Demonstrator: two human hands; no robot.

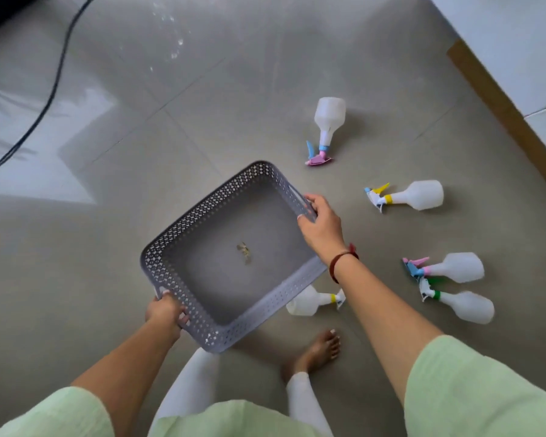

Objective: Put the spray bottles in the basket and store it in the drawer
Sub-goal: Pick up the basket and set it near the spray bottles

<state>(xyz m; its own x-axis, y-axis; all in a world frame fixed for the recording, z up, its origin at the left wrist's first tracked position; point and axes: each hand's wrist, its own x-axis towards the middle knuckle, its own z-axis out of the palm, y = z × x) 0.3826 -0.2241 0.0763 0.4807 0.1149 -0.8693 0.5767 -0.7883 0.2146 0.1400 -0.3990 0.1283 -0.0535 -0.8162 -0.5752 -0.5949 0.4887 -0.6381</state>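
I hold a grey perforated basket (pixel 183 222) above the tiled floor; it holds no bottle. My left hand (pixel 164 312) grips its near-left handle and my right hand (pixel 320 223) grips its far-right rim. Several white spray bottles lie on the floor to the right. One with a blue and pink nozzle (pixel 327 121) lies beyond the basket. A yellow-triggered one (pixel 416 195) lies right of my right hand. A pink-triggered one (pixel 454 268) and a green-collared one (pixel 464 305) lie side by side. Another bottle (pixel 309 301) lies partly hidden under the basket and my right arm.
A black cable (pixel 52 89) runs across the floor at the left. A white cabinet or wall with a brown base strip (pixel 501 108) borders the floor at the right. My bare foot (pixel 320 348) stands just below the basket.
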